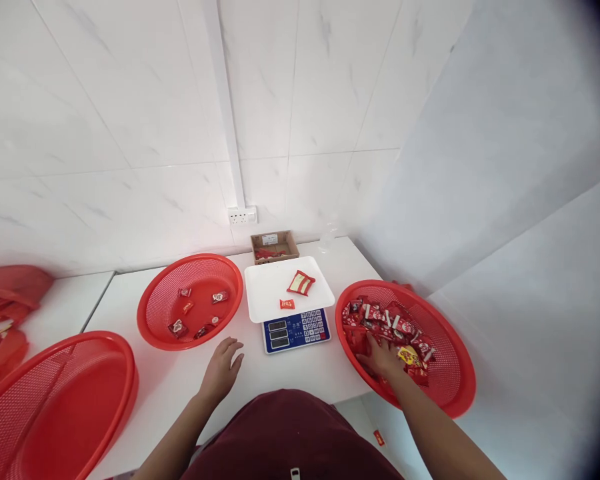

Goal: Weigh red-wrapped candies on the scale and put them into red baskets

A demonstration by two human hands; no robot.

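My right hand [383, 357] reaches into the red plastic basket [457, 373] on the right, its fingers spread among small red snack packets [405, 325]. A yellow packet [409, 355] lies beside those fingers; the fingertips are partly hidden. Over the white table, my left hand [223, 367] is held with its fingers loosely apart and nothing in it. Between the hands stands a digital scale [297, 331] with a blue keypad and a white tray [265, 283]. On that tray lie a red and cream packet [301, 283] and a smaller red packet [287, 304].
A second red basket [145, 303] holds several packets on the left. Nearer, another red basket [125, 353] stands at the table's front left. Red bags [10, 287] lie far left. A cardboard box [275, 248] sits behind the scale; one red packet [379, 438] is on the floor.
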